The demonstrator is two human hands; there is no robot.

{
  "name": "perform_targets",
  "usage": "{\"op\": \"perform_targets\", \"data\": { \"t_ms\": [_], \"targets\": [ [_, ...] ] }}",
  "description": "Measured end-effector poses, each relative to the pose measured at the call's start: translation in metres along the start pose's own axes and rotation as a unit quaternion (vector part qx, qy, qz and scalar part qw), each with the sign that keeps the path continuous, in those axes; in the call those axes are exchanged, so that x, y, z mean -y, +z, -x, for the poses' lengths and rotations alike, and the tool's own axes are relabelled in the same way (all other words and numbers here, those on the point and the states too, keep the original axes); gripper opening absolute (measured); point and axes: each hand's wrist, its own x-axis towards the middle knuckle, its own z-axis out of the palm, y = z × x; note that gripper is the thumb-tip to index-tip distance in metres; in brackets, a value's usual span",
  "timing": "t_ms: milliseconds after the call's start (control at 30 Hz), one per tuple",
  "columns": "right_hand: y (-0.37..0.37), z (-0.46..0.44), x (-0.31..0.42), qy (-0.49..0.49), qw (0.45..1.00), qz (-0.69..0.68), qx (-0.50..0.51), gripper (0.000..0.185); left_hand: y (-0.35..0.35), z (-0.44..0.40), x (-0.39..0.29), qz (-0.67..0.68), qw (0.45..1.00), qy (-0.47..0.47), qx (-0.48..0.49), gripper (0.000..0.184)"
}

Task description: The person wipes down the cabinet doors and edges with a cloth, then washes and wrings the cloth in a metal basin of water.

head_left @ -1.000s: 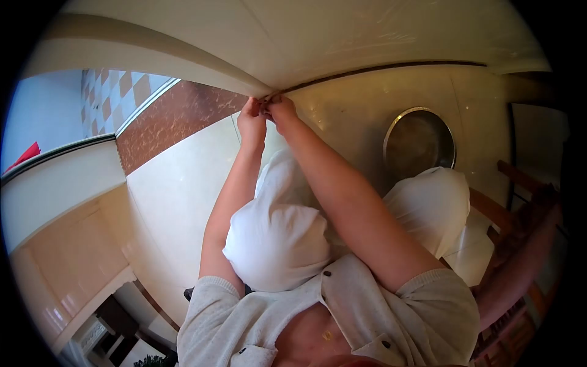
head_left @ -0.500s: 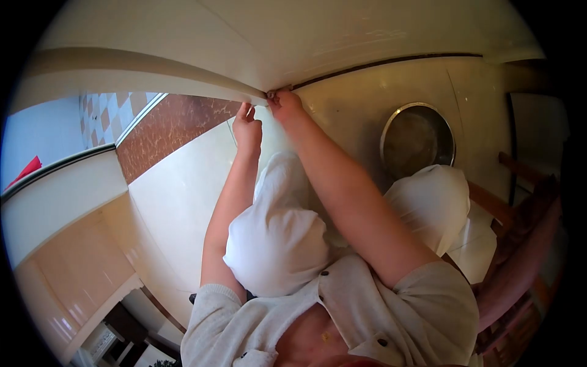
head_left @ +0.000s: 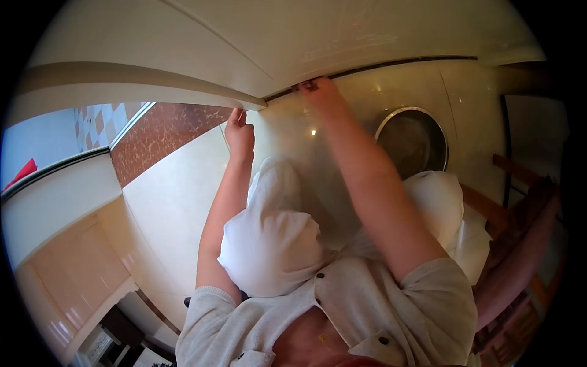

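My left hand point(head_left: 239, 131) is at the end of the pale door's bottom edge point(head_left: 202, 92), its fingers closed on that edge and partly hidden by it. Farther right, my right hand point(head_left: 319, 93) presses low against the pale panel point(head_left: 367, 37), where a dark gap point(head_left: 397, 62) runs along the floor. The right fingers are closed, with something small and dark at their tips that I cannot make out. A round metal basin point(head_left: 411, 140) stands on the floor right of my right forearm, partly behind my knee.
Glossy pale tiles point(head_left: 177, 202) cover the floor. A brown marbled threshold point(head_left: 165, 134) lies under the doorway at left, with a checkered surface point(head_left: 104, 125) beyond. Wooden furniture point(head_left: 489, 208) stands close on my right. A pale cabinet point(head_left: 79, 269) is at lower left.
My right hand has moved right along the bottom of the panel, away from the door's end. My left hand stays at the door edge. The view has shifted slightly.
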Motion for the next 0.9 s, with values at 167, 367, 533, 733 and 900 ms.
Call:
{"op": "perform_targets", "data": {
  "t_ms": [167, 367, 533, 733, 900],
  "targets": [
    [-0.009, -0.018, 0.057, -0.056, 0.996, 0.023, -0.064, 0.015, 0.002, 0.001, 0.0, 0.009, 1.0, -0.004, -0.007, 0.074],
    [-0.031, -0.045, 0.033, -0.156, 0.987, 0.045, -0.001, 0.014, 0.006, -0.001, 0.002, 0.006, 0.999, -0.024, -0.035, 0.074],
    [-0.01, -0.028, -0.024, -0.088, 0.996, 0.007, -0.017, 0.024, 0.004, -0.003, 0.005, -0.005, 1.0, 0.0, -0.026, 0.07],
    [0.03, 0.024, 0.031, 0.007, 0.994, 0.06, -0.095, 0.019, 0.002, -0.008, 0.008, -0.021, 0.999, 0.005, -0.028, 0.067],
    [0.013, 0.001, 0.105, -0.086, 0.991, 0.068, -0.082, 0.021, 0.008, -0.009, 0.014, 0.018, 0.998, 0.009, -0.064, 0.06]
  ]
}}
